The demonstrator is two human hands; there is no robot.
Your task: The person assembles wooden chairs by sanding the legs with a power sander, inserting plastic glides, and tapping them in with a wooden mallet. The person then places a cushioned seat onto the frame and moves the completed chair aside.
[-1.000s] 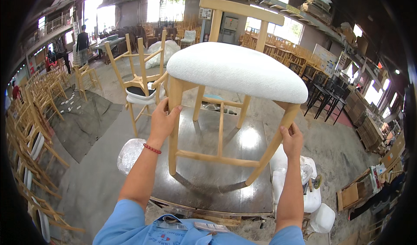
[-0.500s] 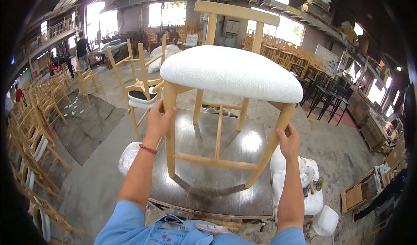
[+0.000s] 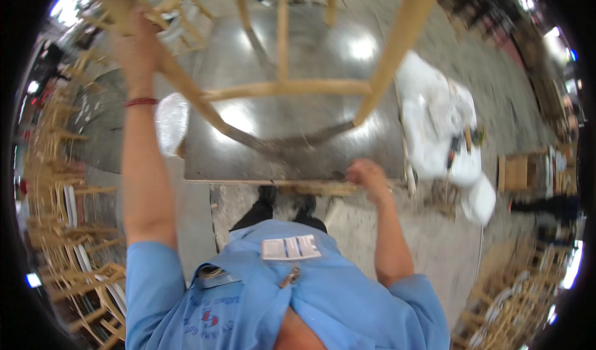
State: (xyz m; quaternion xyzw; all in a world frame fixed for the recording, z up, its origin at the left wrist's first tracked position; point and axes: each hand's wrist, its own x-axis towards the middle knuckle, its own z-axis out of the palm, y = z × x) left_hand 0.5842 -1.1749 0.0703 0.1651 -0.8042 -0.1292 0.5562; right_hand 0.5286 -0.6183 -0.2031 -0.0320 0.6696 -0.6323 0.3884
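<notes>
A light wooden chair frame (image 3: pixel 285 89) hangs lifted above a grey metal-topped table (image 3: pixel 298 148); only its legs and rungs show, the seat is out of view at the top. My left hand (image 3: pixel 133 39) is raised at the upper left and grips the chair's front left leg. A red band circles that wrist. My right hand (image 3: pixel 366 175) is low, off the chair, at the table's near edge, with its fingers curled and nothing in them. The picture is blurred by motion.
White plastic bags (image 3: pixel 434 120) lie right of the table, and another bag (image 3: pixel 171 120) lies at its left. A white bucket (image 3: pixel 479 201) and a cardboard box (image 3: pixel 515 173) stand on the right. Stacked wooden chair frames (image 3: pixel 53 188) line the left, with more chair frames (image 3: pixel 515 313) at the lower right.
The chair has gone up, its white seat out of view. My right hand has let go of the right leg and dropped to the table edge. The view has tilted down.
</notes>
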